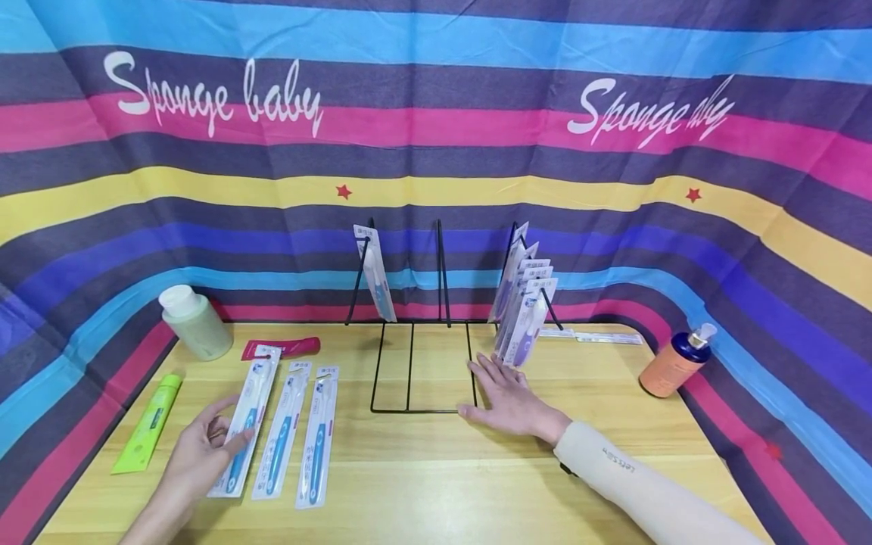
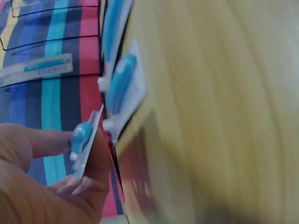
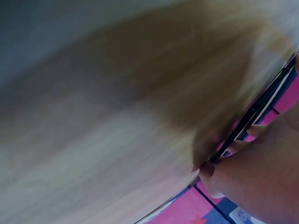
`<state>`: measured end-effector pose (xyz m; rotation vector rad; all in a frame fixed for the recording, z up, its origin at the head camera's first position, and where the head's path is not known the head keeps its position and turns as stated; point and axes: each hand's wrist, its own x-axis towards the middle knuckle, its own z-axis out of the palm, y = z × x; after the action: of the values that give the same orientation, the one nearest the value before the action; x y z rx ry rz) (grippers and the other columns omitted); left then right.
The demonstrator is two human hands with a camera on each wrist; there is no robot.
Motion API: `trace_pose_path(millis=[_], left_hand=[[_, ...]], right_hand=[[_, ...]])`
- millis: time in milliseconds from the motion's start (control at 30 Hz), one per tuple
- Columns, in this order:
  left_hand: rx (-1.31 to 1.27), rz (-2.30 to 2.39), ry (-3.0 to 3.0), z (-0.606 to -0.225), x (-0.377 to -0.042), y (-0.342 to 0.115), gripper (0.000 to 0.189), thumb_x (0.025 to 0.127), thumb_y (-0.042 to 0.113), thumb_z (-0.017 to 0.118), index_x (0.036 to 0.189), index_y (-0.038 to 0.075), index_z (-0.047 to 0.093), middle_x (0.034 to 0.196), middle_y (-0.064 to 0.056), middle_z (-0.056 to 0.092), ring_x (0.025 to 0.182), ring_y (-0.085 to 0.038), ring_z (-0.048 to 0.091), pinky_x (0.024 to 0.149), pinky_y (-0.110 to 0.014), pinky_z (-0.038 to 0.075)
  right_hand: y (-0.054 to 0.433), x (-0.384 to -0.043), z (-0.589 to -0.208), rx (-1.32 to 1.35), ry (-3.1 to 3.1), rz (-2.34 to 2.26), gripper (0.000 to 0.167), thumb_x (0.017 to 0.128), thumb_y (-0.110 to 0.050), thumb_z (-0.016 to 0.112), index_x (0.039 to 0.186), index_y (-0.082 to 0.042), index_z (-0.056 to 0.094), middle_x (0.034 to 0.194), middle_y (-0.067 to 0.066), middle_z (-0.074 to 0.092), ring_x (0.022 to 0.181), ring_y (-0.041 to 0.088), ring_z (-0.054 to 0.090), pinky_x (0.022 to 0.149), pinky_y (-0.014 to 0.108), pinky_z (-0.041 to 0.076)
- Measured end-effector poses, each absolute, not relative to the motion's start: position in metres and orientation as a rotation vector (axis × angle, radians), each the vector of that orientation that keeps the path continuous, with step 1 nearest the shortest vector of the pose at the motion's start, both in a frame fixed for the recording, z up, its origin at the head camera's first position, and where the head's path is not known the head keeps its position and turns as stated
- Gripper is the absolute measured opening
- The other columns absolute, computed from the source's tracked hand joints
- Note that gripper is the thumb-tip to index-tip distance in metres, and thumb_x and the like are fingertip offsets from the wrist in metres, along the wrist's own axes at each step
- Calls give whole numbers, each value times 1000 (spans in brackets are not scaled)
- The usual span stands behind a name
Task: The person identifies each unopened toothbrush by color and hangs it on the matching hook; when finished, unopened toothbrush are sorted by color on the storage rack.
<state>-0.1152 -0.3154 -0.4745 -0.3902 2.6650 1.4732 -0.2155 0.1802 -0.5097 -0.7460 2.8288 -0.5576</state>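
My left hand (image 1: 204, 454) pinches a packaged blue toothbrush (image 1: 253, 409) between thumb and fingers. The left wrist view shows this toothbrush (image 2: 81, 140) edge-on, tilted off the table. Just right of it, two more blue toothbrush packs, a nearer one (image 1: 281, 439) and a farther one (image 1: 318, 446), lie side by side. A black wire rack (image 1: 422, 411) stands mid-table. On its left hook hangs one blue toothbrush pack (image 1: 376, 274); several purple toothbrush packs (image 1: 524, 333) hang at its right. My right hand (image 1: 507, 397) rests with spread fingers over the rack's right base wire.
At the left are a pale green bottle (image 1: 197, 325), a magenta tube (image 1: 300, 346) and a lime green tube (image 1: 148, 424). An orange pump bottle (image 1: 673, 365) stands at the right. Flat packs (image 1: 606, 338) lie along the back edge, before a striped cloth (image 1: 436, 159).
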Motion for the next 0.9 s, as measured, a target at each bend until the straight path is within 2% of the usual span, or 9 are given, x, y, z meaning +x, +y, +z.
trace_pose_path(millis=[133,267,367,467,567,633,733,900], left_hand=[[-344,1663,2663,-470,-113,-306,79,108,12,72,171,0,26,124,-12,70,96,0,69,75,-23,57],[-284,1886,2585,-466,-109,-292,82,107,11,73,174,7,25,118,10,73,99,3,71,76,-23,60],[-182,2036,2497,-461,-109,-279,82,107,7,71,174,9,24,118,20,72,104,3,71,82,-20,59],[-58,2119,2430,-454,-108,-265,83,109,5,68,175,16,21,128,16,70,112,0,71,88,-18,57],[58,2166,2391,-447,-107,-250,84,110,5,67,176,25,19,136,7,65,116,-4,71,92,-19,57],[153,2191,2387,-443,-105,-240,83,110,3,65,175,27,18,139,0,62,117,-8,71,92,-22,58],[314,2244,2391,-439,-102,-225,83,109,-4,62,173,23,17,139,-9,59,118,-13,69,91,-25,60],[477,2291,2437,-436,-97,-206,82,108,-10,59,169,18,12,149,-9,53,128,-9,62,97,-22,55]], right_hand=[[181,-216,-509,-741,2830,-557,99,105,-71,54,174,-7,24,180,21,14,163,50,11,123,74,16],[182,-216,-509,-737,2814,-567,98,105,-70,54,174,-8,23,180,21,12,161,53,17,123,73,17],[181,-215,-509,-724,2800,-574,98,105,-71,54,175,-10,22,181,20,10,161,53,17,124,73,16],[181,-215,-510,-711,2792,-567,99,104,-72,54,176,-12,20,181,17,8,164,47,12,125,72,11],[181,-214,-510,-716,2796,-572,99,104,-71,55,176,-11,21,181,17,8,165,43,7,125,74,8],[181,-214,-510,-723,2804,-565,99,104,-71,55,175,-11,22,181,18,9,165,43,7,124,75,9],[181,-215,-510,-739,2824,-549,98,105,-70,55,175,-9,23,181,19,12,164,45,8,123,75,13],[180,-215,-510,-744,2838,-539,97,105,-70,54,174,-8,25,180,21,14,162,51,14,121,76,18]])
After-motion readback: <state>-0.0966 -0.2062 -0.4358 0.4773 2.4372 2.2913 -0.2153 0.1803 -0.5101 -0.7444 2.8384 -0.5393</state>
